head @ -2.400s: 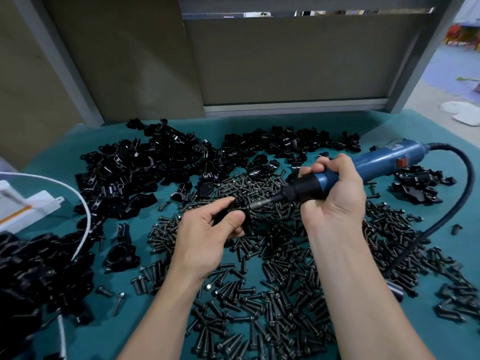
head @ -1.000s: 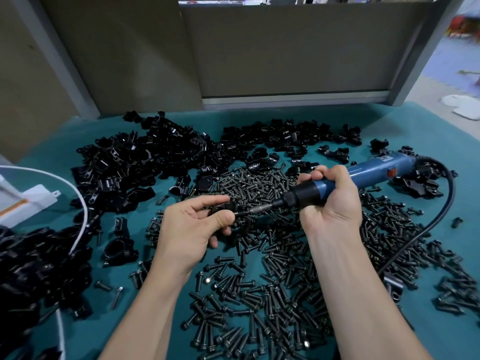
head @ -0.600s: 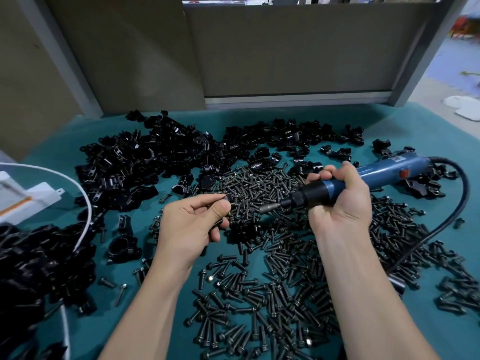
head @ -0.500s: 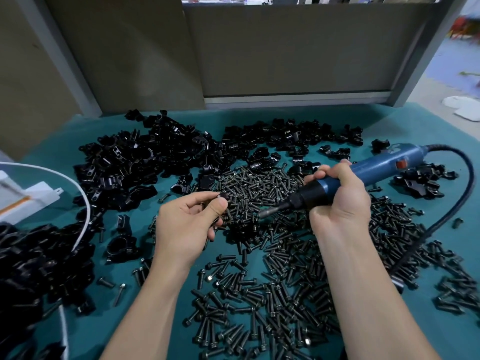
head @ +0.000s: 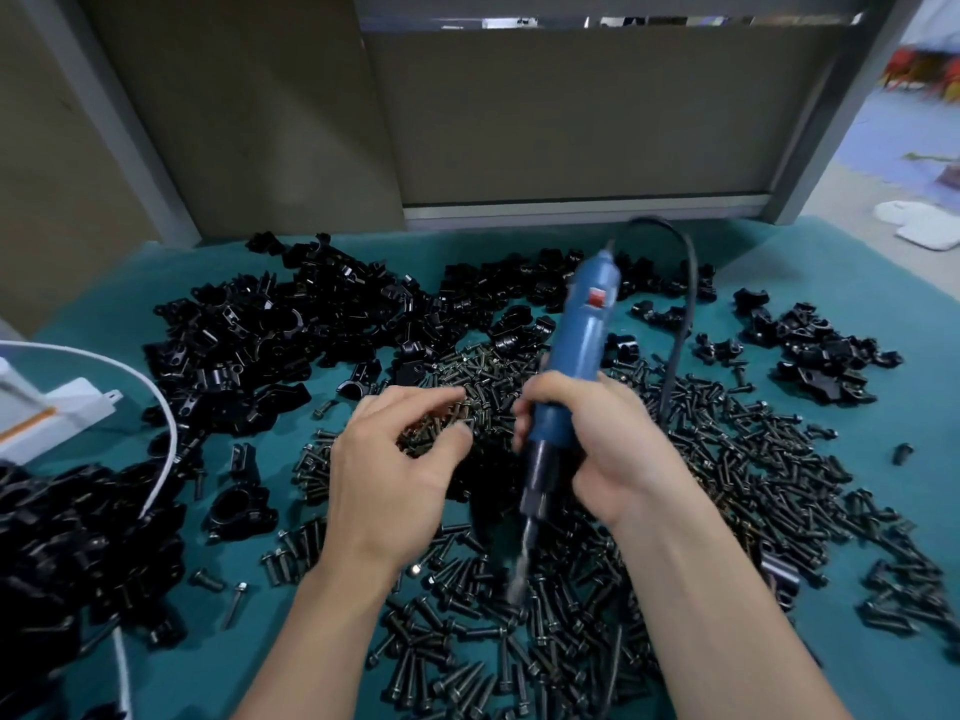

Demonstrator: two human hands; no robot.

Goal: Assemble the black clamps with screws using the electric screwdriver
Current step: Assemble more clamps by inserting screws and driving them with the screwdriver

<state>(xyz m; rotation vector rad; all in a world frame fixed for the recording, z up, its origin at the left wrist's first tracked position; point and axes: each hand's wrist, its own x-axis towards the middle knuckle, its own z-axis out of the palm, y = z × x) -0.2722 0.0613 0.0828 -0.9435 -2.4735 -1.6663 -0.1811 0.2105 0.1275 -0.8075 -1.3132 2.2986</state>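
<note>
My right hand (head: 608, 449) grips the blue electric screwdriver (head: 582, 345) nearly upright, its bit (head: 519, 579) pointing down toward me over the loose black screws (head: 727, 459). My left hand (head: 389, 475) hovers just left of it above the screw pile, fingers loosely curved and thumb apart from the index finger, with nothing plainly held. A blurred dark shape (head: 480, 480) lies between the two hands. Black clamps (head: 270, 335) are heaped at the back left, and a single clamp (head: 236, 514) sits left of my left wrist.
The teal mat (head: 779, 252) carries more clamp heaps at the left edge (head: 62, 537) and far right (head: 826, 356). The screwdriver's black cord (head: 680, 324) arcs behind the tool. A white device (head: 47, 418) with a white cable (head: 166, 444) stands at the left. Grey panels close the back.
My right hand swung the screwdriver from lying sideways to standing upright, bit down. My left hand stopped pinching the small piece it held, spread its fingers and moved right over the screws.
</note>
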